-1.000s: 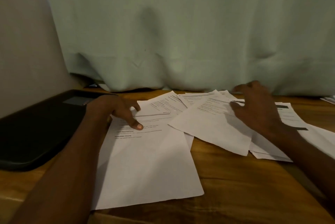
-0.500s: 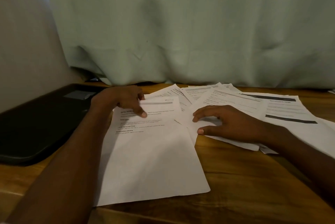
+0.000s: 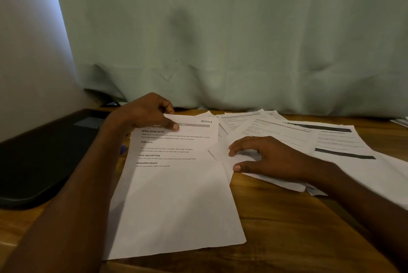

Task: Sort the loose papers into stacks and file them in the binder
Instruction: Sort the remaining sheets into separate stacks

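Pinching top sheet (image 3: 176,195) at its far edge, left hand (image 3: 145,113) | right hand (image 3: 271,157) spread flat on loose papers (image 3: 331,140)

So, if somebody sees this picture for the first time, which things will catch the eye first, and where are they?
First, the large white sheet in the middle of the wooden table, marked "SECTION 3"; the left hand pinches its top edge. To its right, the right hand lies flat on a fan of overlapping printed papers. A black binder lies closed at the left, and a pale green curtain fills the background.
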